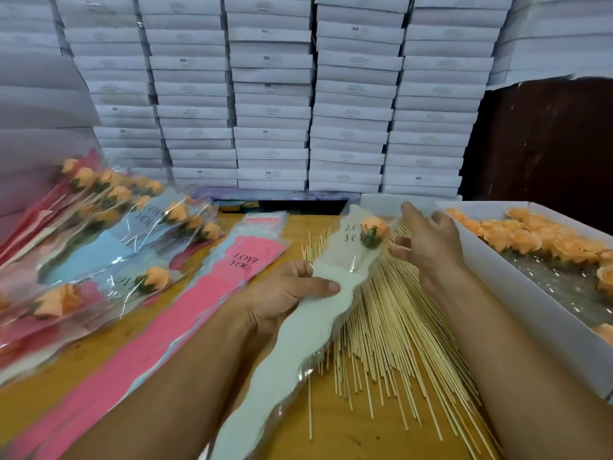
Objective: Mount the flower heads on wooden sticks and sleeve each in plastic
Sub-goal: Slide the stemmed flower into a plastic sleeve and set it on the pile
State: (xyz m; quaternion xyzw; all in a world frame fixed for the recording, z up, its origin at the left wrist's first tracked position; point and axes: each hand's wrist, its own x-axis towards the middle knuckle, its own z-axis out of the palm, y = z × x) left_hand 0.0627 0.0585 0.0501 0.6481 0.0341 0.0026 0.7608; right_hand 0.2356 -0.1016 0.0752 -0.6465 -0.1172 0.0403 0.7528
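While the white sleeve (298,327) holding an orange flower head (373,232) was pinched by the left hand (285,293) above the wooden sticks (391,320), the right hand (428,240) was held loosely open just right of the flower, grasping nothing. More flower heads (530,240) were kept in a white box (517,293) at right.

Both forearms are bare to the frame's edge, and the hands (288,290) wear no gloves, rings or watch.
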